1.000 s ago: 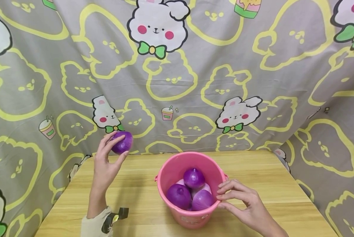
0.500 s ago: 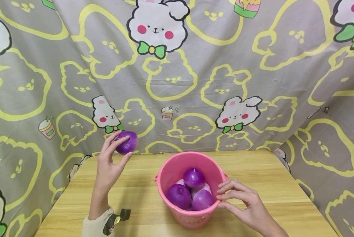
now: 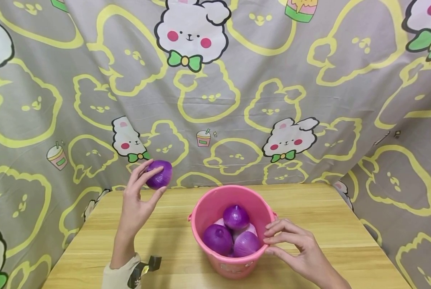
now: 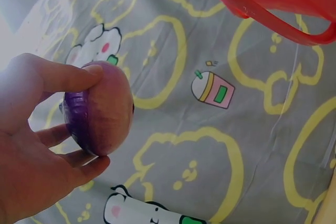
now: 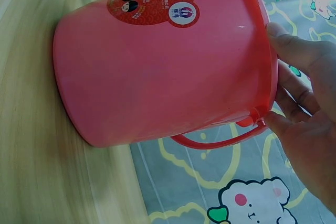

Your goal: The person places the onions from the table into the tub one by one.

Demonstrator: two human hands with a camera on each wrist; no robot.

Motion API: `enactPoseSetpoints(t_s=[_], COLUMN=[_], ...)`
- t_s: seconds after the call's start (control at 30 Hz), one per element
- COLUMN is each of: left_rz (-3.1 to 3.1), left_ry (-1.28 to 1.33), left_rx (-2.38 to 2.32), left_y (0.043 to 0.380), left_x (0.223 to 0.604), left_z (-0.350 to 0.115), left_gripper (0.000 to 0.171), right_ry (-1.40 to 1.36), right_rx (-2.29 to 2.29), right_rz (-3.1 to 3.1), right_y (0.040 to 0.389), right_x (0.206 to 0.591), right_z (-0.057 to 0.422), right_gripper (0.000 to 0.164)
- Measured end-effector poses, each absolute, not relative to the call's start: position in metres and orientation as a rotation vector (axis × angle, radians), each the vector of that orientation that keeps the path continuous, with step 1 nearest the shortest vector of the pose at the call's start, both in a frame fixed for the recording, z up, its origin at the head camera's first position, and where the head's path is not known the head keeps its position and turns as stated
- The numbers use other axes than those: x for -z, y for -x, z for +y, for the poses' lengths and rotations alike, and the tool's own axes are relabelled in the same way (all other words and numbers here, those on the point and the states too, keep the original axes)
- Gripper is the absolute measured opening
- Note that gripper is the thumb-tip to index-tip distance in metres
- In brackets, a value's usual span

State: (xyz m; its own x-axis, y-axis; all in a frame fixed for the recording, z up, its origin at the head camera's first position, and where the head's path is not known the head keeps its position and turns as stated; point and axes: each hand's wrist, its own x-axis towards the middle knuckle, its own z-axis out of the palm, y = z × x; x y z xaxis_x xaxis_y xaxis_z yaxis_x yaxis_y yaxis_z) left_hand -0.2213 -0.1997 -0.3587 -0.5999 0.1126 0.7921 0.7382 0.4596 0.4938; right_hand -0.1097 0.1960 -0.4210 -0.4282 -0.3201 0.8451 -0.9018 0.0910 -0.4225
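Observation:
My left hand [image 3: 137, 202] holds a purple onion [image 3: 160, 175] in the air, left of a pink bucket [image 3: 233, 263]. In the left wrist view the thumb is on one side of that onion [image 4: 113, 111] and the fingers are on the other. Inside the bucket lie several onions, among them a dark purple one [image 3: 218, 240] and a lighter one [image 3: 247, 244]; paler ones beneath are partly hidden. My right hand [image 3: 298, 247] grips the bucket's right rim. The right wrist view shows its thumb and fingers at the rim, near the handle [image 5: 220, 143].
The bucket stands on a wooden table [image 3: 309, 208]. Behind and on both sides hangs a grey patterned cloth [image 3: 219, 100]. A red label [image 5: 152, 3] is stuck on the bucket's side. A black strap [image 3: 137, 273] crosses the left sleeve.
My left hand has moved a little to the right with the onion, toward the bucket. The right hand and the bucket have stayed still.

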Motion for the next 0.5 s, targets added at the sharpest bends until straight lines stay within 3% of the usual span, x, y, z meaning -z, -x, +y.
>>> enactPoseSetpoints(t_s=[0.5], left_rz=[-2.031], left_ry=[0.735], left_rx=[1.152], left_y=[0.2181], left_x=[0.357], left_z=[-0.194], left_gripper=[0.054], right_ry=[-1.188], right_rx=[-1.334], right_rz=[-1.826], right_y=[0.1113], right_x=[0.426], right_z=[0.198], right_gripper=[0.034])
